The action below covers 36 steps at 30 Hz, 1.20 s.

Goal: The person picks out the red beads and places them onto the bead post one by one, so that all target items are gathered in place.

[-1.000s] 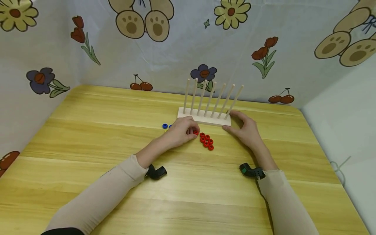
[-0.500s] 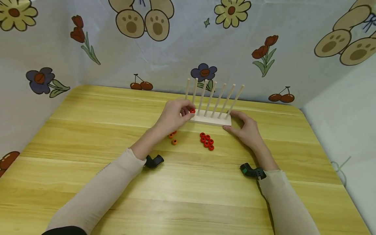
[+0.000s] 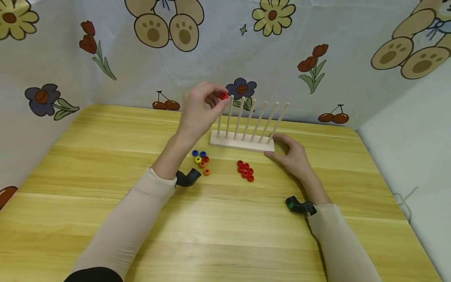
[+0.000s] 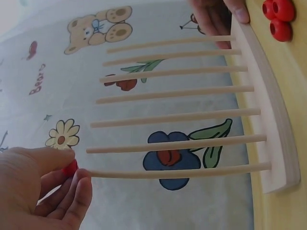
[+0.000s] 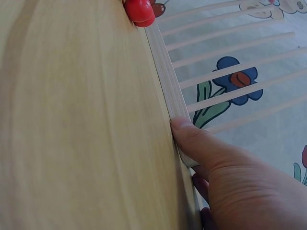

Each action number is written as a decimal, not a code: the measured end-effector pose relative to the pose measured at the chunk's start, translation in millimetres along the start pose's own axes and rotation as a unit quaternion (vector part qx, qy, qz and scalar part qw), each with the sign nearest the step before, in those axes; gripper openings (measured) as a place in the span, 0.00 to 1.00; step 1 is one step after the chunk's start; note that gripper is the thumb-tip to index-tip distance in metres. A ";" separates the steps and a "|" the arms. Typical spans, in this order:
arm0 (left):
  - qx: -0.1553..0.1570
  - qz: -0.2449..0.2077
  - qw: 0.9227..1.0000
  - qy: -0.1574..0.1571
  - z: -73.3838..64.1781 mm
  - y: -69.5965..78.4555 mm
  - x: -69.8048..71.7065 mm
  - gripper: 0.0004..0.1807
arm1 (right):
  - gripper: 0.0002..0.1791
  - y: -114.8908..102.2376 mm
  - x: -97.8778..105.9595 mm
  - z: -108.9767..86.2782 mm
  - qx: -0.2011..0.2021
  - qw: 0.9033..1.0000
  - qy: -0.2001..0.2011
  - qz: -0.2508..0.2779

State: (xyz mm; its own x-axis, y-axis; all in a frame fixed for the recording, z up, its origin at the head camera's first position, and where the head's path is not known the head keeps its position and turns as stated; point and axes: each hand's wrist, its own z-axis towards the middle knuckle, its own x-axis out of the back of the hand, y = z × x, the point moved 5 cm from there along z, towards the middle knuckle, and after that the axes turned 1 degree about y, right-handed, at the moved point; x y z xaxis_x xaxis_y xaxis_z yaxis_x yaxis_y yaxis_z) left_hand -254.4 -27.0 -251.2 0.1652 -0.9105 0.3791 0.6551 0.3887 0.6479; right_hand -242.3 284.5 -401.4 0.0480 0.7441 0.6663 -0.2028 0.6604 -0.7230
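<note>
By the left hand (image 3: 199, 111), a red bead (image 3: 224, 96) is pinched near the tip of the leftmost peg (image 4: 192, 173); by the right hand (image 3: 294, 158), the rack (image 3: 243, 145) is gripped at one end. The bead, presumably light, hard and slick, is best held by its sides.

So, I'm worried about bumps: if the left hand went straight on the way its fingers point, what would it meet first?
Probably the leftmost peg: in the left wrist view, its tip appears right by the left hand, though contact and depth are unclear.
</note>
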 end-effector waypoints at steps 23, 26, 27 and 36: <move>0.048 0.018 0.998 0.019 3.9 -9.2 -2.7 0.08 | 0.37 -1.4 1.9 1.1 0.008 1.000 -0.004 -0.010; 0.054 0.018 0.998 0.015 4.3 -10.2 -2.7 0.09 | 0.37 -0.6 2.2 2.0 0.007 1.000 -0.003 -0.012; 0.056 0.017 0.998 0.013 4.6 -10.6 -2.9 0.09 | 0.37 -0.5 2.3 2.1 0.006 1.000 -0.003 -0.013; 0.063 0.013 0.998 0.011 5.2 -14.1 -2.6 0.09 | 0.37 -0.1 2.0 2.8 0.004 1.000 -0.005 -0.013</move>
State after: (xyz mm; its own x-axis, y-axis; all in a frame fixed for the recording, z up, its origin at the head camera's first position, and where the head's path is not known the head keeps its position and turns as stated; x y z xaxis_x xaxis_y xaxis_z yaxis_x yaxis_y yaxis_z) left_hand -267.8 -29.4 -257.9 0.1972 -0.9025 0.3829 0.5529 0.4249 0.7167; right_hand -244.9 285.6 -399.5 0.0444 0.7260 0.6863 -0.2103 0.6784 -0.7040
